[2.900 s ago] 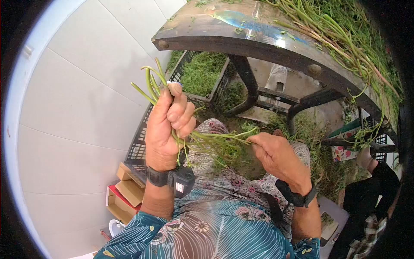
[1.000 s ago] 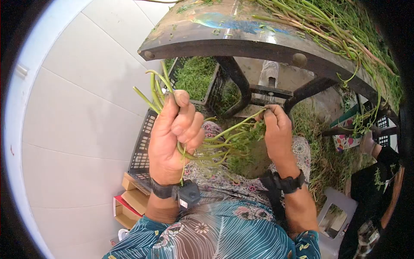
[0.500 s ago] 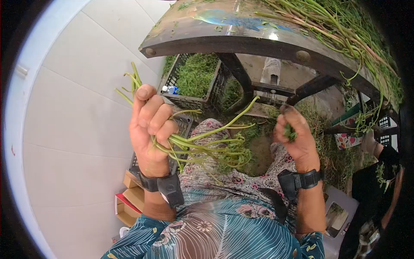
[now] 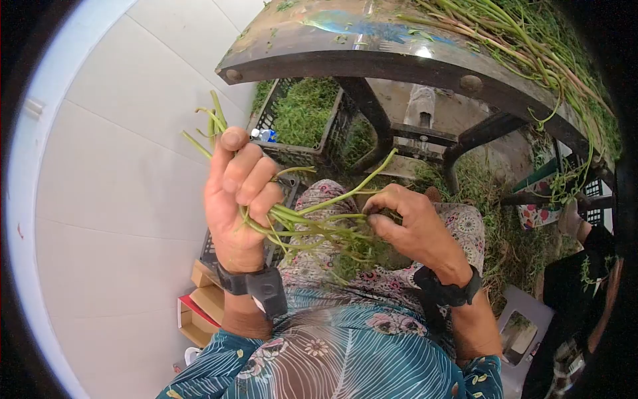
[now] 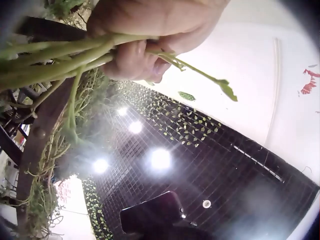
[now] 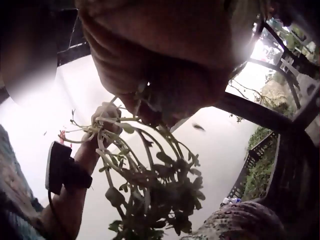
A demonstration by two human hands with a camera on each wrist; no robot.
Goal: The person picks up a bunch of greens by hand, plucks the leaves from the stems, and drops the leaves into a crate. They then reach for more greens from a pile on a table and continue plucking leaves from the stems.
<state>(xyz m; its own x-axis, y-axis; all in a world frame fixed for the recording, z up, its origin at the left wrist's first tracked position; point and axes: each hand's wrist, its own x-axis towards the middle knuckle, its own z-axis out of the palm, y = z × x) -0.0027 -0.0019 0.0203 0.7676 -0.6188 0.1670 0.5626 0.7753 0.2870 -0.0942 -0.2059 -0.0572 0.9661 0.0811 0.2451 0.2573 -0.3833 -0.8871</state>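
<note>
In the head view the left hand (image 4: 240,193) grips a bunch of green stems (image 4: 302,223), cut ends poking out above the thumb and leafy ends hanging to the right. The right hand (image 4: 419,229) has its thumb and forefinger at one stem of the bunch, near the leafy part. The left wrist view shows thick stems (image 5: 60,60) running through the curled left hand (image 5: 155,30). From the right wrist the right hand (image 6: 165,60) looks dark above the leaves (image 6: 155,195), its fingertips among the stems, with the left hand (image 6: 106,120) beyond.
A table edge (image 4: 372,63) curves across the top, with loose greens (image 4: 531,46) piled on it at right. Below stand a black crate (image 4: 323,143) of greens and table legs (image 4: 372,110). Cardboard boxes (image 4: 203,309) lie left; another person's dark sleeve (image 4: 565,286) is at right.
The right hand has come back left and down to the bunch from off to its right, where it held a bit of leaf. The left hand keeps its grip and has shifted slightly right.
</note>
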